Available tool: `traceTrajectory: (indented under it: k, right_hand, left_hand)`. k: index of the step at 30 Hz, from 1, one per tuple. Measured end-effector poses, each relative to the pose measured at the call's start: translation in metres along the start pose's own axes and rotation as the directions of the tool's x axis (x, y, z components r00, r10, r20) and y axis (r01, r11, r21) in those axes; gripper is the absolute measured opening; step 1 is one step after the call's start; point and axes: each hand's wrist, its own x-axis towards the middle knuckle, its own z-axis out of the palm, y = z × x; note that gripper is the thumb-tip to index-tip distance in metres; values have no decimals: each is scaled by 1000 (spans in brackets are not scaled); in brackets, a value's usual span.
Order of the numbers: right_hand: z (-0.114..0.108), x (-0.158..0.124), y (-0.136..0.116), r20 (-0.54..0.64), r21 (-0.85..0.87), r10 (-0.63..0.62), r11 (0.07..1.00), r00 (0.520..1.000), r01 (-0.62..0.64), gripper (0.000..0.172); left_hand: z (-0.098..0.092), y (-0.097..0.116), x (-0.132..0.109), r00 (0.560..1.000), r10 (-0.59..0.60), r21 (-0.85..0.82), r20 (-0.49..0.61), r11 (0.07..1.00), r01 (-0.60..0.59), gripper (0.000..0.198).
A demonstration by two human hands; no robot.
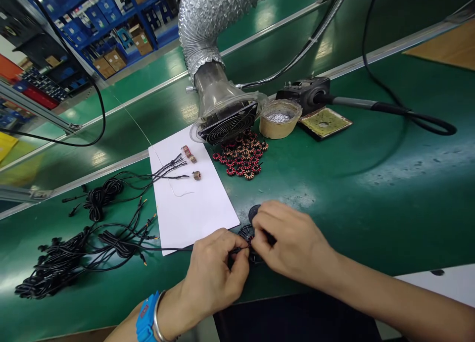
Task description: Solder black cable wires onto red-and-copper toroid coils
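My left hand (217, 270) is closed, thumb and forefinger pinching the end of a black cable (174, 249) that runs in from the left. Just beyond those fingertips is a black round ribbed part (245, 231), partly covered by both hands. My right hand (289, 238) is closed over its right side, fingers curled in a pinch; a dark bit shows in its grip, but I cannot make out what it is. A dark disc (254, 212) shows behind the right knuckles. White paper (200, 208) lies beyond my left hand, bearing several cable ends and a few small wound coils (189, 154).
Bundled black cables (55, 263) lie at the left. Red-and-black wound rings (241, 159) are heaped under a fume extractor hood (226, 109). Near it stand a tub (280, 119) of silvery material, a soldering iron (352, 102) in its holder and a yellow sponge tray (325, 123).
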Motion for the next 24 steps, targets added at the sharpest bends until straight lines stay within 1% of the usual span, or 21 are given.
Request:
traceTrajectory:
  k: [2,5,7,9,12,14,17,21,24]
  right_hand:
    - [-4,0,2,6,57,16,998,1000,-16,22]
    - [-9,1,4,94,108,-38,994,995,28,19]
    - [-10,2,5,159,80,-94,993,983,82,19]
    - [-11,3,5,198,41,-152,988,968,147,21]
    - [-11,5,3,217,-30,-209,975,954,220,23]
    - [-10,5,2,224,-67,-220,968,949,240,24]
    - [-6,3,1,209,-64,-188,977,960,206,23]
    - [1,0,2,155,7,-86,996,984,86,17]
    - [2,-1,5,95,12,-26,1000,995,25,15]
  left_hand:
    - [0,0,0,1000,-6,-1,0,1000,6,13]
    - [1,-1,1,1000,-16,13,-7,1000,16,13]
    - [2,-1,1,1000,-24,26,-14,999,24,12]
    - [4,-2,0,1000,-21,40,-22,999,21,11]
    - [5,-2,-1,999,3,68,-44,998,0,11]
    - [6,-2,-1,998,19,89,-64,996,-13,10]
    - [7,-2,-1,996,33,102,-82,994,-24,10]
    - [8,-2,-2,993,69,97,-96,994,-60,9]
    - [9,-2,-2,990,84,89,-116,993,-74,10]
